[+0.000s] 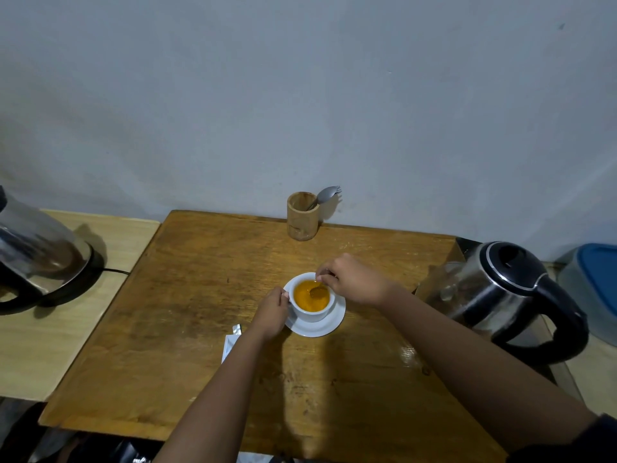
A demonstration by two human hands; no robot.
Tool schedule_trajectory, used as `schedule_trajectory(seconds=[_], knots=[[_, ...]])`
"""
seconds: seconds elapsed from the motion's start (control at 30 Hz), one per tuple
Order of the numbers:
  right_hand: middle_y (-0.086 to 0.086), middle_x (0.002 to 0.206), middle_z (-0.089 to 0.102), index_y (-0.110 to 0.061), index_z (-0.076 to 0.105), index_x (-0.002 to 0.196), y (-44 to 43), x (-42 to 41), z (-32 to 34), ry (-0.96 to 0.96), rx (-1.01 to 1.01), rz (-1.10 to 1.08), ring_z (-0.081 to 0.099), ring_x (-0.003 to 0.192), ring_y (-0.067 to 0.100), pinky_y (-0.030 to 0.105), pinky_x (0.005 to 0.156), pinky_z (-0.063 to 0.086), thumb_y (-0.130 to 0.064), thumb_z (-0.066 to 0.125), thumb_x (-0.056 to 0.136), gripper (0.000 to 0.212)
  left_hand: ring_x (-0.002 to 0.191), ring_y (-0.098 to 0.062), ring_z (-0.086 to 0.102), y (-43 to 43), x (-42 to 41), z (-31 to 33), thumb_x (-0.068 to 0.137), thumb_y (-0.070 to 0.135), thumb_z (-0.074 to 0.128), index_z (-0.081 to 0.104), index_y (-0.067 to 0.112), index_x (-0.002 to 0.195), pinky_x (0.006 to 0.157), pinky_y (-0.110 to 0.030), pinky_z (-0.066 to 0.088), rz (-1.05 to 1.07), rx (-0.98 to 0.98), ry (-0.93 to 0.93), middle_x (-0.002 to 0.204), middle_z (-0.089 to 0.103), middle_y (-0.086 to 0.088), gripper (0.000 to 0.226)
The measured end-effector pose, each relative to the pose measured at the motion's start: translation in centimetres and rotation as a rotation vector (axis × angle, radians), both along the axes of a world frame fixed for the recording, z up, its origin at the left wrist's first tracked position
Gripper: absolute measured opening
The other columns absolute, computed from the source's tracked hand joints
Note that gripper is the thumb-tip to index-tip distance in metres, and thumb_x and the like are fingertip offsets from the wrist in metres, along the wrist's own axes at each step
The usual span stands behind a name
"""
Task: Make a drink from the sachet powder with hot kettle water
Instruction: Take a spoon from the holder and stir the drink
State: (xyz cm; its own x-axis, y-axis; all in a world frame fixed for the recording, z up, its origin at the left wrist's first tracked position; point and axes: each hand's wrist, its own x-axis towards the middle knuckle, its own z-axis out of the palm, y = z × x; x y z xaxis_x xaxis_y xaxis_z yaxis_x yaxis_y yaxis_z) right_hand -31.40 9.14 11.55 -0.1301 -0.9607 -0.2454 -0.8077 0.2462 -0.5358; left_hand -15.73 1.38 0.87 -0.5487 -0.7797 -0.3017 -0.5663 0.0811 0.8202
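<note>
A white cup [314, 316] full of orange drink [305, 297] stands on a white saucer [329, 327] in the middle of the wooden table [200, 312]. My left hand [272, 312] grips the cup's left side at the handle. My right hand [354, 279] pinches a spoon [317, 290] whose bowl dips into the drink. A torn white sachet [230, 344] lies on the table, partly hidden under my left forearm. A steel kettle [500, 289] with a black handle stands at the right edge.
A wooden holder [301, 217] with a metal spork [329, 193] sits at the table's back edge by the wall. A second steel kettle [36, 252] on a black base stands on a lower pale table at left. A blue-lidded bin [594, 289] is at far right.
</note>
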Motion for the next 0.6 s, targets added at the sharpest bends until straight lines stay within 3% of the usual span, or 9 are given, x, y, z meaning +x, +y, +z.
schedule_trajectory(seconds=[0.1,0.37,0.6], knots=[[0.010,0.116,0.067,-0.010,0.066,0.115,-0.2,0.5,-0.2,0.013,-0.037,-0.038,0.061,0.102,0.021,0.036,0.089,0.052,-0.022,0.048,0.096,0.028,0.080,-0.021,0.045,-0.1,0.0,0.1,0.097,0.018,0.032,0.048,0.008,0.085,0.059,-0.028,0.033,-0.011,-0.016,-0.006,0.089,0.052,-0.010,0.021],[0.010,0.111,0.069,-0.009,0.068,0.109,-0.1,1.8,-0.7,-0.035,-0.095,-0.004,0.062,0.097,0.020,0.037,0.085,0.053,-0.020,0.050,0.095,0.026,0.072,-0.018,0.042,0.0,0.0,0.1,0.097,0.017,0.032,0.045,0.011,0.080,0.057,-0.027,0.031,-0.009,-0.009,0.007,0.075,0.047,-0.001,0.022],[0.009,0.110,0.070,-0.010,0.068,0.111,0.7,0.2,-0.8,-0.015,-0.037,-0.018,0.063,0.094,0.019,0.038,0.085,0.055,-0.021,0.050,0.095,0.026,0.080,-0.019,0.046,0.0,0.0,0.0,0.097,0.020,0.032,0.049,0.010,0.089,0.061,-0.026,0.036,-0.003,0.009,0.008,0.088,0.052,-0.007,0.021]])
